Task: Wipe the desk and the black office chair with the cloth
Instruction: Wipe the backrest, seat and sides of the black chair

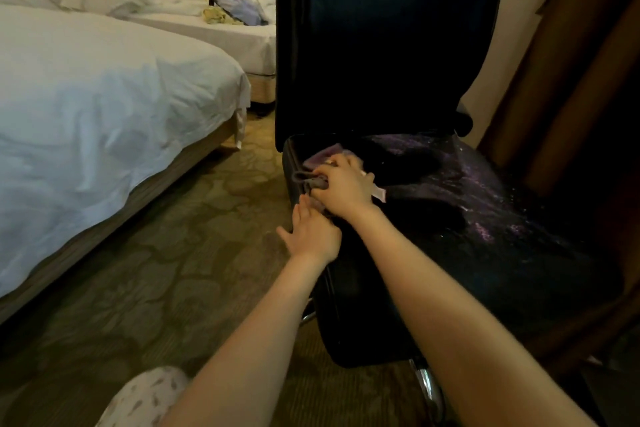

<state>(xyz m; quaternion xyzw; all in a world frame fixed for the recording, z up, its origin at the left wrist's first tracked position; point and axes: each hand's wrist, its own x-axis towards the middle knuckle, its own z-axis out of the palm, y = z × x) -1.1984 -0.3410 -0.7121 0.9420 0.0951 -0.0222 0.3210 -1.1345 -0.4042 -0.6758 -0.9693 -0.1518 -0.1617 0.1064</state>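
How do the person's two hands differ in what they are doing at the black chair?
The right hand grips the bunched cloth with curled fingers; the left hand holds nothing, its fingers straight. The right hand sits on top of the chair seat; the left hand rests lower, against the seat's side edge. Both are at the same edge of the seat, close together.

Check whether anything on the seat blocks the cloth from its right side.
Nothing visible does. The right hand grips the cloth at the left rear of the seat; rightward it is bare. The left hand rests on its left edge.
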